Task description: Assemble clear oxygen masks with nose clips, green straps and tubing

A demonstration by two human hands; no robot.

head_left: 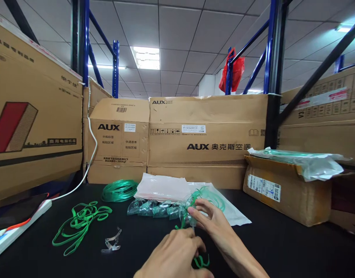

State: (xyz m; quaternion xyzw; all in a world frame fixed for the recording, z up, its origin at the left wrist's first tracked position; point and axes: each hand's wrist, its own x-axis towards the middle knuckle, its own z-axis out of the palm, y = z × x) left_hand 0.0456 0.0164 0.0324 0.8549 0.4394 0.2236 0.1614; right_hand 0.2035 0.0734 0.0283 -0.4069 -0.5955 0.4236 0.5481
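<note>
My right hand pinches a clear plastic oxygen mask with green tubing or strap at its top. Just below and nearer to me, my left hand has its fingers curled on a green elastic strap; a loose end shows under the fingers, and the exact grip is hidden. Several more clear masks lie in a row behind, in front of a white packet. A coil of light green tubing rests on a white bag beyond my right hand.
On the black table at left lie tangled green straps, a coil of green tubing and small metal strips. A phone sits at the left edge. Cartons wall the back; an open box stands at right.
</note>
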